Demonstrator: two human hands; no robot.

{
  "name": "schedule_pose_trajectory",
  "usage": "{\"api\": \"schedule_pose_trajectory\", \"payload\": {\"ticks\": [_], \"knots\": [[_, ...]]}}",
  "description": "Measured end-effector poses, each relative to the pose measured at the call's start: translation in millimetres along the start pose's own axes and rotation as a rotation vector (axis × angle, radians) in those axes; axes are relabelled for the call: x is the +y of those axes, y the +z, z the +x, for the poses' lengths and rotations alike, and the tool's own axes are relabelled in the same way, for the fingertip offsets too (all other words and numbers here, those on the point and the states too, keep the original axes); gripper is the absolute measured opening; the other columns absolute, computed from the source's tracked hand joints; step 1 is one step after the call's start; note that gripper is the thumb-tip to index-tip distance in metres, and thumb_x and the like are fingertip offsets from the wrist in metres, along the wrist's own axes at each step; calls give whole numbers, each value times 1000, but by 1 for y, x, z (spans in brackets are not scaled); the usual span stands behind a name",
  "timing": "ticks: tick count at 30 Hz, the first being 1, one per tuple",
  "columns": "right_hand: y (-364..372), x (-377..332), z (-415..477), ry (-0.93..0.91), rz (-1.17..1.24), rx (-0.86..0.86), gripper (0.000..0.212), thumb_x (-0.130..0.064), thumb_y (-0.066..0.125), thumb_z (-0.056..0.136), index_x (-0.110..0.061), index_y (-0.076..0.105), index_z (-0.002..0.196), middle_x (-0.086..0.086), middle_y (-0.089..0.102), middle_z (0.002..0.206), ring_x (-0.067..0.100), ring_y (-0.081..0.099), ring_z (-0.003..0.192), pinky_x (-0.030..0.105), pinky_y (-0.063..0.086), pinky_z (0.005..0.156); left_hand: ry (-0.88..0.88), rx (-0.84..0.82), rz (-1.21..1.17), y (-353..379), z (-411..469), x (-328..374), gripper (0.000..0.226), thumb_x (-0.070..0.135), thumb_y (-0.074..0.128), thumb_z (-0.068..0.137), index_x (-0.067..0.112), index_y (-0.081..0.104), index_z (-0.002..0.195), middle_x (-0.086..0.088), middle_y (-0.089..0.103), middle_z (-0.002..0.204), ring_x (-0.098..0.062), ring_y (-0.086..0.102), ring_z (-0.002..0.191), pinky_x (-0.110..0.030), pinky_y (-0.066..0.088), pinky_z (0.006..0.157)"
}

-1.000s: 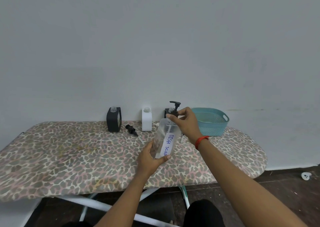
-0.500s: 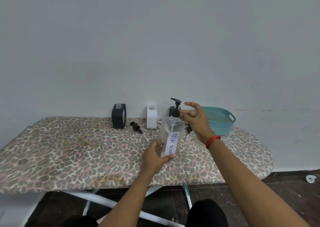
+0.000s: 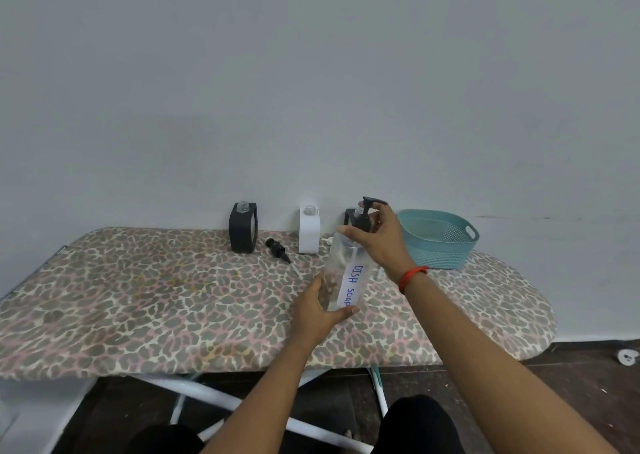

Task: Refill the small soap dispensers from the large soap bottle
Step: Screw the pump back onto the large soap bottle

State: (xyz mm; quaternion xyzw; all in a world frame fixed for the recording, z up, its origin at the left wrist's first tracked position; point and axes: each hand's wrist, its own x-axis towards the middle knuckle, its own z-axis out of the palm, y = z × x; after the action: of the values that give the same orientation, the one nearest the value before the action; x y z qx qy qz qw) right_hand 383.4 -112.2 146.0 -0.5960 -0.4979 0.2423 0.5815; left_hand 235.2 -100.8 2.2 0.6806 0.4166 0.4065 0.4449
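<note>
The large soap bottle, clear and with a white label reading "DISH SOAP", was held a little tilted above the worktop, which was covered with a leopard-pattern cloth. Its lower part was grasped by the left hand, the thumb lying across the front near the bottom of the label. The right hand was closed from above around the neck of the bottle, at the black pump, whose nozzle stood out above the fingers. A red band was worn on the right wrist.

Three small soap dispensers were placed behind the hands, along the wall. A black dispenser stood far to the left of the left hand, and a white dispenser stood just left of the right hand; both were open at the top, without pumps. A third dispenser, also black, was mostly hidden behind the right hand and the pump, so its top could not be judged. A loose black pump head was lying on the cloth between the first two dispensers, a little in front of them. A teal basket was seen just to the right of the right hand, near the wall.
</note>
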Motion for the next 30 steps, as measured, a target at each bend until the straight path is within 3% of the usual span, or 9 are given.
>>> {"api": "schedule_pose_trajectory", "payload": {"ticks": [4, 9, 12, 15, 17, 20, 24, 26, 30], "knots": [[5, -1, 2, -12, -101, 0, 80, -46, 94, 61, -26, 54, 127, -4, 65, 110, 16, 66, 102, 32, 58, 87, 2, -3, -5, -1, -1, 2, 71, 41, 97, 62, 29, 58, 121, 25, 64, 106, 22, 59, 94, -3, 46, 74], [-16, 13, -2, -30, 192, -119, 43, -8, 77, 87, -8, 66, 128, 6, 72, 124, 25, 67, 117, 50, 51, 105, -1, 5, -32, -2, 1, -2, 70, 46, 97, 61, 29, 62, 119, 18, 71, 112, 3, 67, 103, -18, 56, 83], [-20, 11, -9, -22, 280, -106, 45, 2, 74, 87, -6, 64, 130, 10, 74, 119, 23, 69, 114, 44, 53, 103, -9, 2, -37, -1, 1, -1, 69, 43, 97, 62, 25, 63, 119, 17, 71, 111, 2, 67, 103, -15, 55, 80], [-9, 1, -9, -36, 178, -19, 55, -4, 85, 77, -18, 63, 125, 8, 71, 106, 19, 69, 92, 29, 59, 85, -14, -5, -19, -1, -1, 2, 70, 43, 97, 62, 26, 61, 120, 23, 67, 107, 9, 63, 100, -5, 48, 75], [1, -3, -7, -30, 69, 47, 62, -16, 93, 69, -20, 60, 122, 6, 65, 104, 26, 67, 97, 33, 59, 84, -16, -9, 1, -1, -2, 4, 70, 44, 96, 62, 29, 59, 120, 26, 64, 105, 17, 60, 95, -2, 45, 73], [5, -7, -4, 1, 1, 11, 61, -31, 95, 66, -28, 61, 117, -3, 65, 107, 22, 66, 105, 34, 58, 89, -14, -17, -4, -2, -3, 6, 67, 41, 96, 64, 31, 57, 117, 26, 64, 104, 24, 58, 92, -4, 46, 73], [-13, 0, 0, 41, 138, -186, 35, -15, 78, 87, -13, 71, 121, 4, 74, 118, 25, 67, 117, 46, 51, 106, -16, -6, -18, -3, -2, 6, 64, 38, 97, 64, 31, 58, 115, 22, 66, 107, 16, 61, 95, -7, 49, 73], [-22, 4, -2, 34, 209, -246, 34, -4, 69, 93, -5, 67, 127, 8, 73, 122, 22, 66, 121, 42, 51, 107, -15, -7, -16, -3, -1, 4, 64, 38, 97, 64, 29, 59, 114, 20, 67, 107, 14, 62, 95, -8, 49, 73], [-20, 2, -6, 47, 138, -107, 39, -10, 82, 82, -6, 70, 119, 15, 74, 112, 31, 70, 109, 40, 58, 94, -1, -5, 0, -1, -1, 2, 67, 44, 97, 62, 31, 61, 116, 19, 68, 109, 12, 62, 99, -8, 49, 77]]}}
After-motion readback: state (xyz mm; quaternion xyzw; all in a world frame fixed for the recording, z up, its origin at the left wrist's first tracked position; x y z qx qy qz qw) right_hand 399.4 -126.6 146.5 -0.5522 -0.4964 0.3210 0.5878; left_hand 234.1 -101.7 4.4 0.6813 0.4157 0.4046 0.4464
